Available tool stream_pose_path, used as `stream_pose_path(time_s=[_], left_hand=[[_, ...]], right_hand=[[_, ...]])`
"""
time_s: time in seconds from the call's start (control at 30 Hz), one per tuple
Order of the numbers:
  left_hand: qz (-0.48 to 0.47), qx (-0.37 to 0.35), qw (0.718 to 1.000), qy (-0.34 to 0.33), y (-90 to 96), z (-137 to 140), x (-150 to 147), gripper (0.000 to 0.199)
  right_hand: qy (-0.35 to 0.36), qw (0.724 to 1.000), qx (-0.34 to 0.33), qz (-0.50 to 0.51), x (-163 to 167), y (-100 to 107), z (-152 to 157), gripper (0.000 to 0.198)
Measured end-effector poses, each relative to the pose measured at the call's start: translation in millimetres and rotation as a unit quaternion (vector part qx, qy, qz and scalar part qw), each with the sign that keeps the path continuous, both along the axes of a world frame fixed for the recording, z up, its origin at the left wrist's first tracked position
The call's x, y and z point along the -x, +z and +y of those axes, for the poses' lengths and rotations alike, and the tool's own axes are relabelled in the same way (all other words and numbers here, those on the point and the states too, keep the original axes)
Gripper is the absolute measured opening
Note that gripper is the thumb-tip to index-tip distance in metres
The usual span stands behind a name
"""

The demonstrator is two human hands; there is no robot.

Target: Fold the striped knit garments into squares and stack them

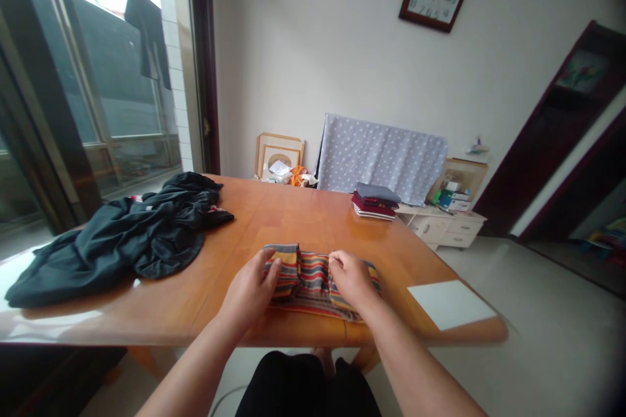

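A striped garment (313, 273) in yellow, red, grey and dark bands lies on the table in front of me. Its left and right sides are folded inward, leaving a lower strip between the two flaps. My left hand (254, 280) holds the outer edge of the left flap, thumb on top and fingers curled at the cloth. With fingertips pinched together, my right hand (349, 277) grips the inner edge of the right flap. The fabric under both palms is hidden.
A crumpled black garment (122, 234) covers the left of the wooden table (274, 208). Several folded clothes are stacked (375, 201) at the far right edge. A pale sheet (450, 304) lies near the right corner. Beyond stand a dotted cloth cover (381, 156) and a white cabinet (445, 231).
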State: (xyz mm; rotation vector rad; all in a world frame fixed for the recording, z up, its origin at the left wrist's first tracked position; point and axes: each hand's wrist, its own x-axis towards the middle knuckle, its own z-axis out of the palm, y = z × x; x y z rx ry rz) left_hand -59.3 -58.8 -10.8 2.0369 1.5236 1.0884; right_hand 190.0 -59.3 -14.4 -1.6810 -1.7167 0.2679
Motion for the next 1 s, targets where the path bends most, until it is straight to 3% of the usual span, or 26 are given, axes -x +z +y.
stream_pose_path(time_s=[0.07, 0.17, 0.27, 0.33, 0.57, 0.7, 0.83, 1.0], left_hand=[[-0.019, 0.006, 1.000, 0.012, -2.8, -2, 7, 0.046], [-0.027, 0.014, 0.999, -0.012, -8.1, -7, 11, 0.043], [-0.033, 0.019, 0.999, -0.030, -13.5, -11, 13, 0.041], [-0.039, 0.019, 0.998, -0.035, -16.5, -12, 14, 0.040], [-0.032, -0.008, 0.997, -0.067, -20.9, -16, 16, 0.041], [0.050, -0.085, 0.992, -0.076, -18.7, -22, 15, 0.059], [0.118, -0.128, 0.981, -0.088, -13.3, -25, 10, 0.055], [0.136, -0.150, 0.974, -0.102, -12.3, -22, 0, 0.066]], right_hand=[[-0.008, 0.996, 0.030, 0.084, 15, 10, 6, 0.022], [0.017, 0.966, 0.173, 0.190, 42, 22, 16, 0.018], [0.030, 0.938, 0.297, 0.177, 64, 27, 25, 0.024], [0.033, 0.931, 0.323, 0.165, 75, 25, 32, 0.026], [0.042, 0.920, 0.281, 0.271, 96, 9, 50, 0.019], [0.046, 0.913, 0.217, 0.343, 88, 25, 42, 0.023], [0.041, 0.911, 0.180, 0.370, 67, 46, 26, 0.023], [0.039, 0.875, 0.206, 0.436, 49, 37, 20, 0.015]])
